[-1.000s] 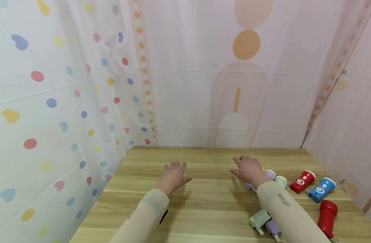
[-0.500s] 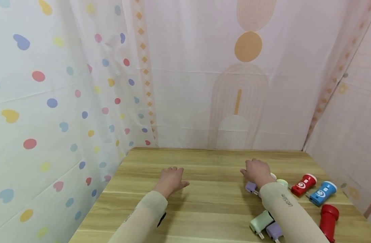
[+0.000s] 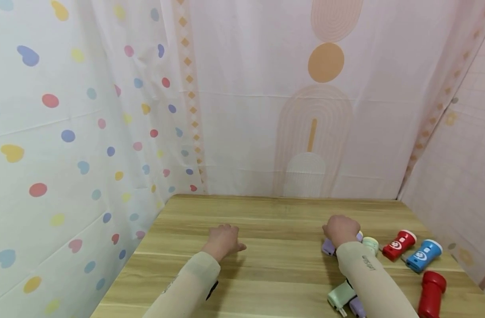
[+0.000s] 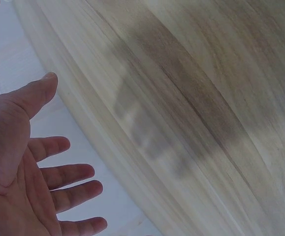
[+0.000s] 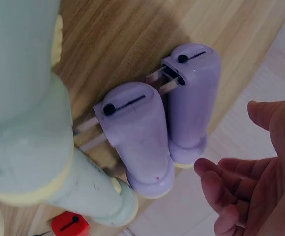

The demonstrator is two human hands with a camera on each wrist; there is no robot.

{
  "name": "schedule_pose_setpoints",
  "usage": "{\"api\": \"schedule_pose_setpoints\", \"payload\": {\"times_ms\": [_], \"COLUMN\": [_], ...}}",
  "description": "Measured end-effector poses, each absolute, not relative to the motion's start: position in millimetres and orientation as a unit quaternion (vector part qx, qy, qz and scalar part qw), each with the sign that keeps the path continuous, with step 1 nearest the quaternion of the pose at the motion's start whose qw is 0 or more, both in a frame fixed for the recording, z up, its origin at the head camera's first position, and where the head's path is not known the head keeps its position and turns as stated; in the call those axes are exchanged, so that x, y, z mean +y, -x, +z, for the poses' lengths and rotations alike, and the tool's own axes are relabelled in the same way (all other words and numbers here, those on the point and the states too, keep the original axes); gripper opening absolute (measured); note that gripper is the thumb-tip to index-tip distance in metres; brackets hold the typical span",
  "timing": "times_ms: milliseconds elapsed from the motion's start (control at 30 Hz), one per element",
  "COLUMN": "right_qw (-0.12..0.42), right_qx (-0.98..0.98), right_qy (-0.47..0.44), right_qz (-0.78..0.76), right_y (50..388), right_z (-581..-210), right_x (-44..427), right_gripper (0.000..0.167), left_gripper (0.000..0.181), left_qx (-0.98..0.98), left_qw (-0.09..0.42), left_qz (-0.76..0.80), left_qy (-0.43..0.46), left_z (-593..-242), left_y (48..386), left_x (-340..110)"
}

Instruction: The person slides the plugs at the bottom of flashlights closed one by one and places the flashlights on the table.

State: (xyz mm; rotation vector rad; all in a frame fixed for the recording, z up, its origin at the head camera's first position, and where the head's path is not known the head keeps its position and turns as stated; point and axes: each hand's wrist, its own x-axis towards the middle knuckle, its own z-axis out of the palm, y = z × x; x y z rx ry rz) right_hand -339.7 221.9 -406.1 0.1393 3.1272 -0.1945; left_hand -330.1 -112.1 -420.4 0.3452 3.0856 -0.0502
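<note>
My left hand [image 3: 223, 242] hovers over the left-middle of the wooden table, fingers spread, holding nothing; in the left wrist view its shadow falls on the wood. Over several small flashlights on the right is my right hand [image 3: 342, 230], its fingers loosely bent around nothing. In the right wrist view two purple flashlights [image 5: 137, 137] [image 5: 194, 108] lie side by side just short of its fingertips, their plug prongs folded out. A pale green flashlight [image 5: 95, 187] lies beside them. Part of the purple pair is hidden under the hand in the head view.
Right of that hand lie a red flashlight [image 3: 399, 245] and a blue flashlight [image 3: 424, 255], with another red flashlight [image 3: 432, 295] nearer. Under the right forearm are a green flashlight [image 3: 341, 296] and a purple flashlight [image 3: 357, 306]. Patterned curtains [image 3: 242, 132] surround the table.
My right hand has moved right and a little nearer, over the purple flashlights, and its spread fingers have bent. My left hand has shifted slightly nearer. No flashlight has been picked up.
</note>
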Motion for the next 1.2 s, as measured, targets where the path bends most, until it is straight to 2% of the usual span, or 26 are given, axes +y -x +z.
{"api": "schedule_pose_setpoints", "payload": {"times_ms": [333, 767, 1067, 1200], "right_qw": [-0.005, -0.045, -0.061, -0.082], "right_qx": [0.995, 0.994, 0.992, 0.990], "right_qy": [-0.074, -0.084, -0.087, -0.085], "right_qz": [-0.060, -0.053, -0.072, -0.072], "right_y": [341.7, 344.4, 347.7, 345.6], "right_z": [-413.4, -436.0, -448.2, -449.1], "right_x": [213.2, 210.7, 207.0, 201.1], "right_gripper": [0.046, 0.050, 0.026, 0.023], "left_gripper": [0.057, 0.059, 0.059, 0.060], "left_qx": [0.993, 0.994, 0.994, 0.994], "left_qw": [0.020, 0.011, 0.008, 0.010], "left_qz": [-0.029, -0.032, -0.032, -0.031], "left_qy": [-0.109, -0.105, -0.104, -0.103], "left_z": [-416.0, -419.1, -417.8, -417.1], "left_y": [326.7, 326.1, 326.6, 325.2], "left_x": [-113.4, -113.6, -113.9, -114.5]}}
